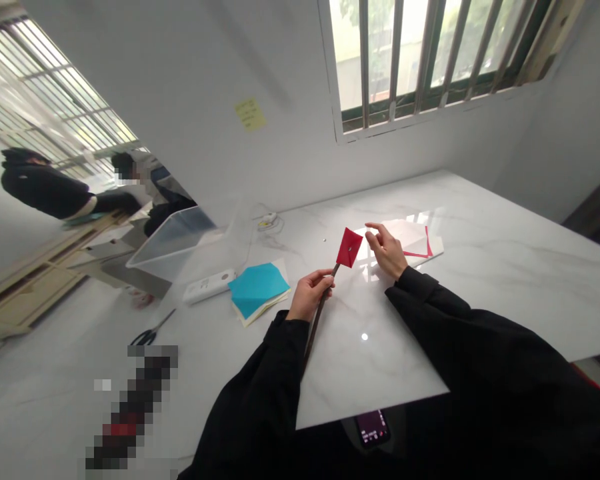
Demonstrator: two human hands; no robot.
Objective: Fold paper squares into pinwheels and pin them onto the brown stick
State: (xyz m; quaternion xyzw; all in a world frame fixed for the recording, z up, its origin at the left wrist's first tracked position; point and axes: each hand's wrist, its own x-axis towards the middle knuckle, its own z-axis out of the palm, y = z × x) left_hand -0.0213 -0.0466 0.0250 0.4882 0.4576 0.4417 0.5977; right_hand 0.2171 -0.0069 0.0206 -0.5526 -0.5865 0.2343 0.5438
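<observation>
My left hand (pixel 310 293) is closed round a thin dark stick (pixel 316 323) that slants up to a folded red paper piece (pixel 349 247) fixed at its tip. My right hand (pixel 387 248) hovers just right of the red paper, fingers partly spread and holding nothing, fingertips close to its edge. Both hands are above the white marble table (pixel 480 267). Black sleeves cover both my arms.
A stack of blue paper (pixel 257 288) lies left of my left hand, beside a white power strip (pixel 209 285). Red and white sheets (pixel 417 240) lie behind my right hand. Scissors (pixel 150 331) and a clear plastic bin (pixel 175 243) sit to the left. A phone (pixel 373 428) is at the table's near edge. Two people sit far left.
</observation>
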